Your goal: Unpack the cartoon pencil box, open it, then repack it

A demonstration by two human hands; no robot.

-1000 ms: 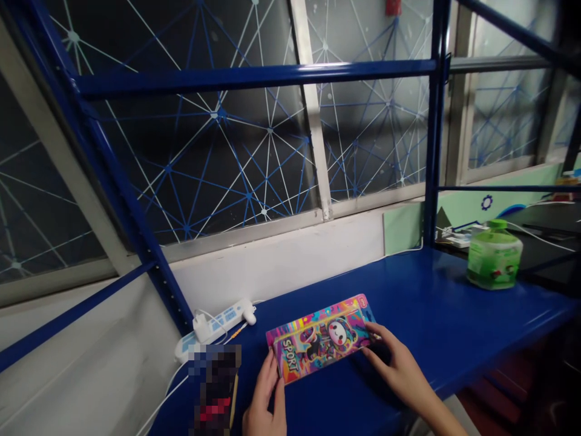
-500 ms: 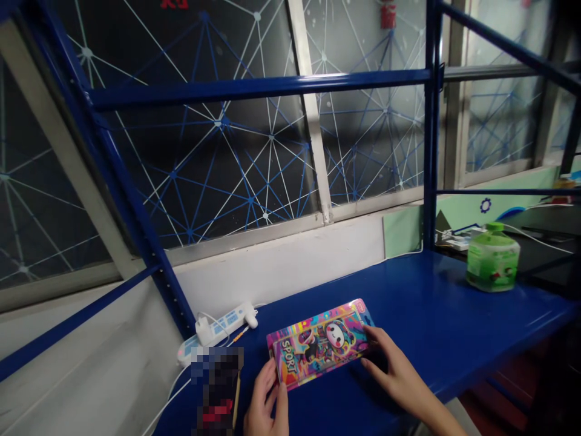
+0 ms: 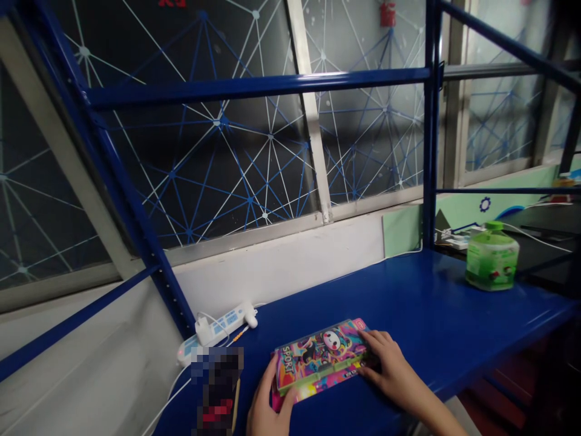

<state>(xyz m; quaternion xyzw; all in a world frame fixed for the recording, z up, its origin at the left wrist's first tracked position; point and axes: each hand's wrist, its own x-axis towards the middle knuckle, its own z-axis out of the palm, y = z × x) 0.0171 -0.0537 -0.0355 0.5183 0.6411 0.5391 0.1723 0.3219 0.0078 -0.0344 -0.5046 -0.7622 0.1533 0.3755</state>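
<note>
Crosswise, the SPORT package (image 3: 313,358) is held over the blue bench (image 3: 385,297), long axis running left to right, right end angled away. The left hand (image 3: 267,407) grips its lettered left end, the right hand (image 3: 388,364) its right. Beyond its left end lies a power strip (image 3: 221,330).

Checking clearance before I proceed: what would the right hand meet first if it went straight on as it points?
The colorful SPORT package; the right hand appears to touch its right end, though exact contact is unclear.
</note>
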